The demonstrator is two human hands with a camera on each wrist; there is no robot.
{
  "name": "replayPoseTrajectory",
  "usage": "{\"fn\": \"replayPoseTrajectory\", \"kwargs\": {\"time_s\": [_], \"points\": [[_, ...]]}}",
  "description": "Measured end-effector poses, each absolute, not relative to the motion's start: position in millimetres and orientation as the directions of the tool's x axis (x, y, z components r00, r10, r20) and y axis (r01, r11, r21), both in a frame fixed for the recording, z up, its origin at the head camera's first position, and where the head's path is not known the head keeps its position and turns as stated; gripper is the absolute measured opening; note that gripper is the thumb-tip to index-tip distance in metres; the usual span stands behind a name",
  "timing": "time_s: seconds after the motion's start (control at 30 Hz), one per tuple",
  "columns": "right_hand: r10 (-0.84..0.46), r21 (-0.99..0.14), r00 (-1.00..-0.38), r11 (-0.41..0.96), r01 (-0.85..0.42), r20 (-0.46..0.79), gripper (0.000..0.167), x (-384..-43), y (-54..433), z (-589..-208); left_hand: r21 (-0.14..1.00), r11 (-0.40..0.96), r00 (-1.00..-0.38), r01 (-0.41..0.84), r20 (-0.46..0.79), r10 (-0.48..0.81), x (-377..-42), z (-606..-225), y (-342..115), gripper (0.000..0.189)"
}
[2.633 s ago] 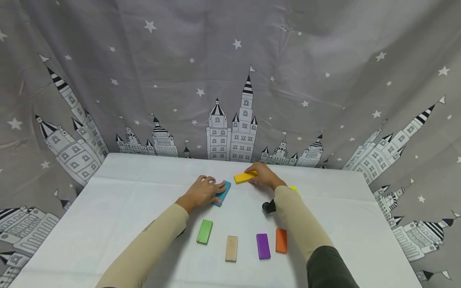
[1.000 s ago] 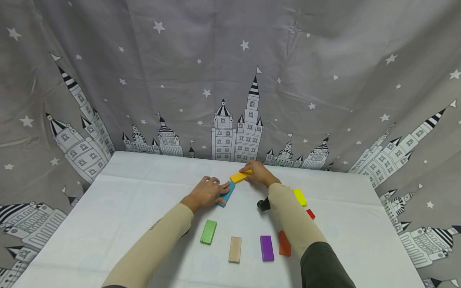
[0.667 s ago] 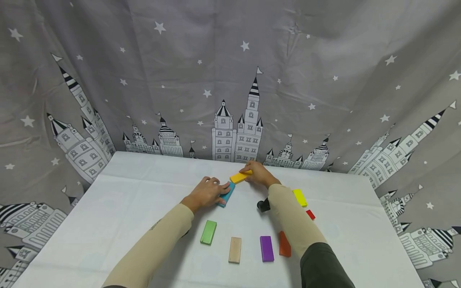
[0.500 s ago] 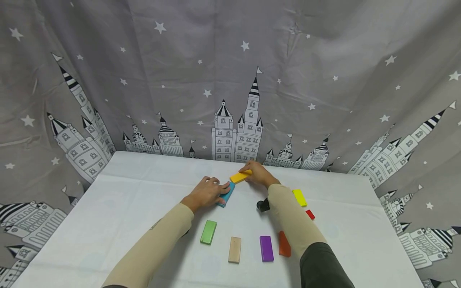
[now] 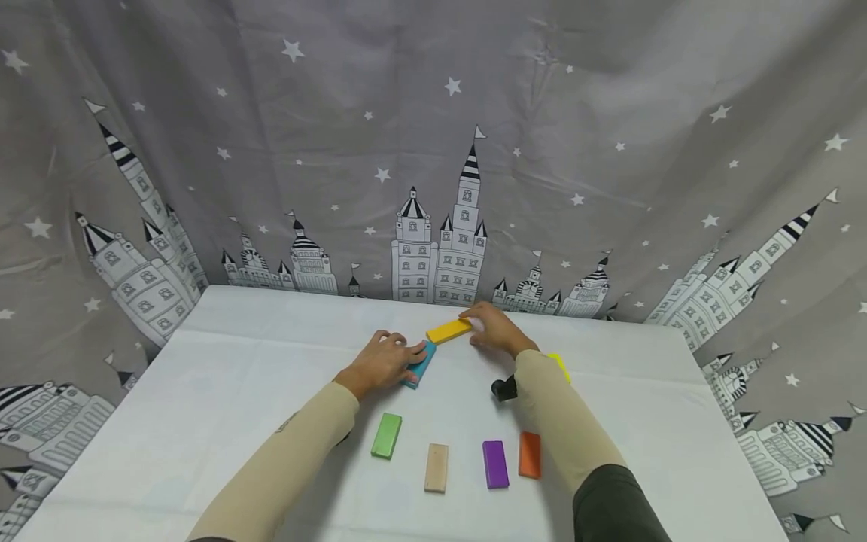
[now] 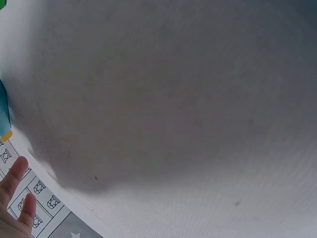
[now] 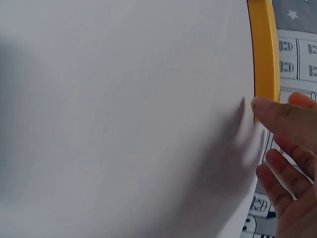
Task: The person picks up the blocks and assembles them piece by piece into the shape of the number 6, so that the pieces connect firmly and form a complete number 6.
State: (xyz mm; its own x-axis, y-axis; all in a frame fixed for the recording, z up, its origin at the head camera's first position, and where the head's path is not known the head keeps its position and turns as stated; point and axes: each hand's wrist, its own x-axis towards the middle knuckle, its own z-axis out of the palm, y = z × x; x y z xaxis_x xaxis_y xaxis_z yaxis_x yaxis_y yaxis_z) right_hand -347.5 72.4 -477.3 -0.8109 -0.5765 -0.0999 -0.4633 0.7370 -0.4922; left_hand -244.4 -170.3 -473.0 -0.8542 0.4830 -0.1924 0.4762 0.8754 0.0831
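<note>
My left hand (image 5: 381, 363) pinches a blue block (image 5: 421, 364) between thumb and fingers on the white table. A golden-yellow block (image 5: 448, 331) lies at an angle beyond it, its left end at or against the blue block's far end. My right hand (image 5: 497, 330) is at the golden-yellow block's right end, thumb and fingers spread apart. In the right wrist view the thumb overlaps the end of the golden-yellow block (image 7: 265, 54), and the other fingers are loosely spread. The left wrist view shows only an edge of the blue block (image 6: 4, 111) and two fingertips.
Nearer on the white table (image 5: 223, 399) lie a green block (image 5: 386, 436), a plain wooden block (image 5: 436, 468), a purple block (image 5: 495, 464) and an orange block (image 5: 530, 455). A bright yellow block (image 5: 561, 366) is partly behind the right sleeve. A grey castle-print curtain (image 5: 339, 150) hangs behind.
My right hand has loosened from the golden-yellow block and drawn slightly right. Earlier it brought that block up to the blue one. The left hand stays on the blue block.
</note>
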Motion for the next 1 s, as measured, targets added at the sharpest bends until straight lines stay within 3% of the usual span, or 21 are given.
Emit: {"fn": "replayPoseTrajectory", "kwargs": {"time_s": [0.57,1.0], "points": [[-0.557,-0.504,-0.828,0.733,-0.457,-0.060,0.052,-340,116,-472,0.099,0.873,-0.856,0.478,-0.171,0.488,-245,-476,-173,0.063],[-0.432,-0.560,-0.895,0.772,-0.302,-0.112,0.050,-315,162,-472,0.100,0.875,-0.856,0.474,-0.180,0.484,-246,-474,-170,0.063]]}}
